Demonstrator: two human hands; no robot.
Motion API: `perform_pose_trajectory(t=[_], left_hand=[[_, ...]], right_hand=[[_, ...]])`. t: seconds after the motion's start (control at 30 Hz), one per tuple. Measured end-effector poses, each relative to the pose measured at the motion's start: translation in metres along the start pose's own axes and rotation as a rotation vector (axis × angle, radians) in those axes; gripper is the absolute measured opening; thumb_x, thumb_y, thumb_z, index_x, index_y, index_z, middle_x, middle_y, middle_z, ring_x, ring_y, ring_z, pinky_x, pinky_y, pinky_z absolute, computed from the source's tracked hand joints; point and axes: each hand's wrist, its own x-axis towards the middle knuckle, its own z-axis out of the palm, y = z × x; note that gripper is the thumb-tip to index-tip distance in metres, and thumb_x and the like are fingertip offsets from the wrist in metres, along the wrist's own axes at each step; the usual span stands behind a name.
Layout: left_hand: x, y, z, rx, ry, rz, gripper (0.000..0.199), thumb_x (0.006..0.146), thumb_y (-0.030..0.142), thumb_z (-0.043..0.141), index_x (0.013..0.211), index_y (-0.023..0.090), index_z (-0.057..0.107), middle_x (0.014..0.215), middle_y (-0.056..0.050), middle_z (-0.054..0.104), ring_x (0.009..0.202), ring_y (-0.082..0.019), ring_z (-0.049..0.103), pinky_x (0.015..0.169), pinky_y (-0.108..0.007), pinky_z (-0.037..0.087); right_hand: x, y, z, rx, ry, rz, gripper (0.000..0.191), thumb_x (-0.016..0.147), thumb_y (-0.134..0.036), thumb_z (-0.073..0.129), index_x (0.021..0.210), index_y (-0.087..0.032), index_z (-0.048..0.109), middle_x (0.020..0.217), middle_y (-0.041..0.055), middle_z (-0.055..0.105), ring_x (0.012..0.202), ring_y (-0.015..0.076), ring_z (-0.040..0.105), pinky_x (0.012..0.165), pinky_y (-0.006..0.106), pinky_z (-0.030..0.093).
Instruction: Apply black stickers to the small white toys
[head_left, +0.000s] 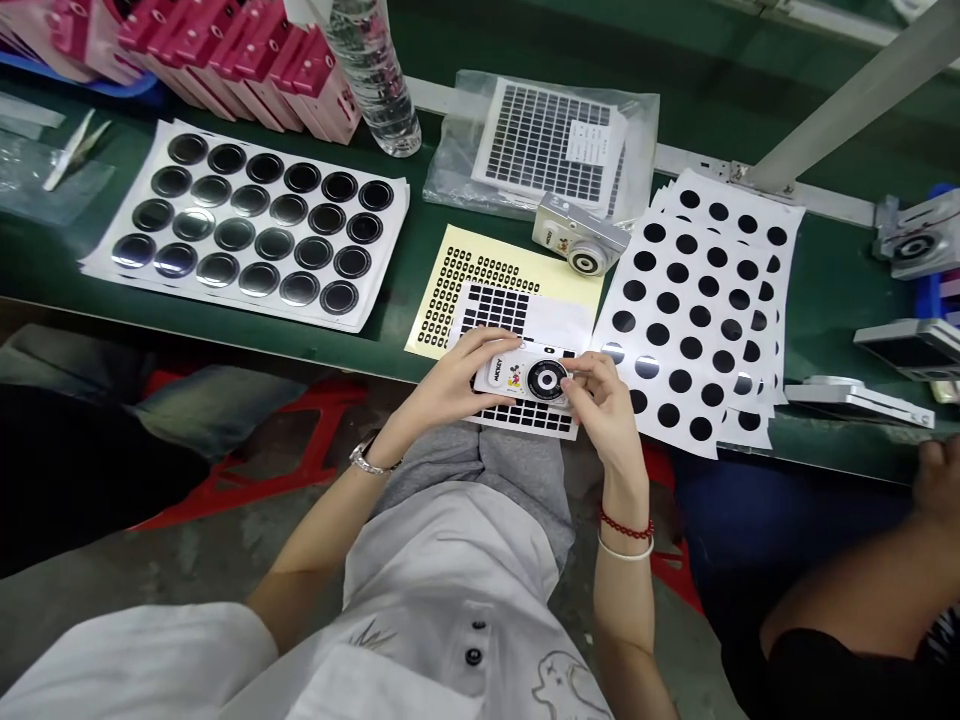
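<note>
A small white camera (504, 377) with a cartoon mouse and a black ring round its lens faces up between my hands. My left hand (459, 378) grips its left end, thumb below and fingers along the top edge. At its right end, the fingers of my right hand (606, 405) are closed against the lens side; whether a small piece is pinched there I cannot tell. Beneath the camera lies a sheet of black rectangular stickers (551, 420), over a yellow sheet of small black stickers (435, 262). Another silver camera (559, 232) rests just behind them.
Sheets of large black round stickers (247, 237) lie at left, sheets of smaller black dots (694, 310) at right. Behind stand a water bottle (375, 80), pink boxes (255, 60) and a bagged sticker sheet (551, 140). More cameras (859, 400) and a co-worker's arm (862, 570) are at right.
</note>
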Motion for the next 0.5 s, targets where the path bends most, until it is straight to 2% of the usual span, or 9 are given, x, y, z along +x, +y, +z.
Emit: perform_pose_trajectory(t=[0.07,0.13,0.23,0.3,0.4,0.5], left_hand=[[0.0,0.001,-0.001,-0.006,-0.008,-0.013,0.076,0.092,0.048,0.083,0.157,0.031,0.048,0.147,-0.014,0.059,0.138,-0.034,0.058,0.117,-0.056,0.054],[0.0,0.002,-0.001,-0.015,-0.002,-0.018,0.075,0.092,0.047,0.083,0.157,0.031,0.048,0.146,-0.014,0.059,0.138,-0.033,0.058,0.116,-0.056,0.054],[0.0,0.003,-0.001,-0.032,0.001,-0.015,0.074,0.093,0.045,0.082,0.157,0.03,0.048,0.146,-0.015,0.059,0.138,-0.033,0.058,0.117,-0.056,0.053],[0.001,0.002,-0.001,-0.04,-0.009,-0.014,0.075,0.093,0.045,0.082,0.158,0.031,0.047,0.147,-0.015,0.058,0.139,-0.034,0.057,0.117,-0.058,0.053],[0.0,0.001,0.0,-0.062,0.008,-0.003,0.074,0.093,0.046,0.082,0.157,0.03,0.049,0.146,-0.016,0.059,0.137,-0.034,0.059,0.115,-0.059,0.055],[-0.002,0.005,-0.003,-0.049,0.07,0.023,0.074,0.092,0.048,0.083,0.156,0.03,0.051,0.142,-0.016,0.06,0.135,-0.034,0.061,0.113,-0.059,0.056]], right_hand=[[-0.005,0.0,0.003,-0.051,-0.012,-0.012,0.028,0.083,-0.038,0.073,0.108,-0.025,0.069,0.114,0.0043,0.049,0.074,0.0127,0.051,0.069,0.033,0.052],[-0.008,-0.002,0.014,-0.151,0.048,-0.003,0.034,0.079,-0.039,0.078,0.108,-0.025,0.064,0.115,0.0041,0.048,0.074,0.013,0.048,0.068,0.033,0.05],[-0.007,-0.007,0.038,-0.29,0.258,-0.009,0.039,0.079,-0.05,0.081,0.099,-0.024,0.06,0.112,0.0044,0.049,0.076,0.0153,0.048,0.07,0.035,0.048],[-0.002,-0.008,0.048,-0.312,0.386,-0.039,0.033,0.088,-0.054,0.071,0.09,-0.024,0.057,0.104,0.0043,0.052,0.08,0.0179,0.051,0.074,0.036,0.047],[0.005,-0.005,0.047,-0.231,0.418,-0.052,0.034,0.095,-0.054,0.06,0.08,-0.024,0.055,0.093,0.0034,0.054,0.082,0.0188,0.054,0.078,0.037,0.048],[0.005,-0.001,0.032,-0.116,0.379,-0.022,0.04,0.096,-0.062,0.059,0.084,-0.024,0.058,0.078,-0.0008,0.054,0.065,0.0158,0.052,0.064,0.033,0.047]])
